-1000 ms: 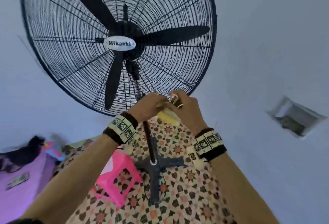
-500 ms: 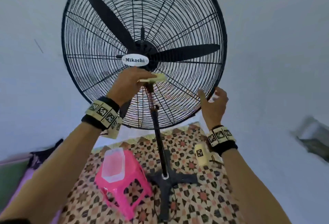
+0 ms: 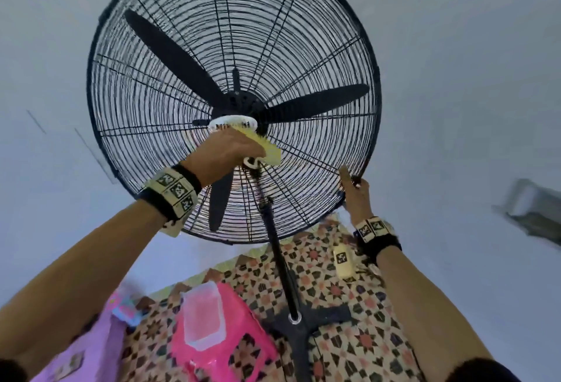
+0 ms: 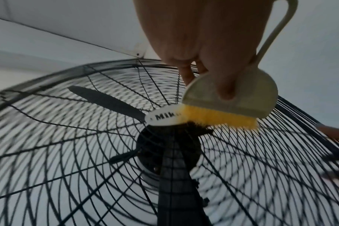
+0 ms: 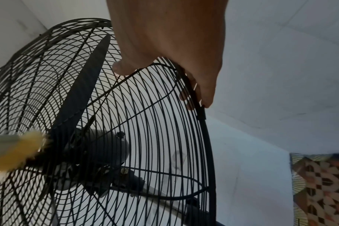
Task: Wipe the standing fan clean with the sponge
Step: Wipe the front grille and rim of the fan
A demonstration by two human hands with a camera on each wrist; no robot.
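Note:
A black standing fan (image 3: 233,102) with a round wire cage rises on a pole (image 3: 279,263) from a cross base. My left hand (image 3: 226,151) grips a cream scrub brush (image 4: 230,97) with yellow bristles (image 4: 221,117), not a sponge. The bristles press on the cage front beside the white centre badge (image 4: 162,117), also in the head view as the badge (image 3: 232,123). My right hand (image 3: 353,192) holds the cage rim (image 5: 201,116) at its lower right, thumb on the front wires, fingers curled behind the rim. The brush (image 5: 16,146) shows blurred at left.
A pink plastic stool (image 3: 218,336) with a clear container (image 3: 203,315) on it stands left of the fan base (image 3: 303,330). A patterned mat (image 3: 349,305) covers the floor. White walls surround the fan; purple fabric (image 3: 88,348) lies at the lower left.
A second ago both hands were together below the cage. The left hand has risen with the brush to the centre badge; the right hand has moved out and taken hold of the rim.

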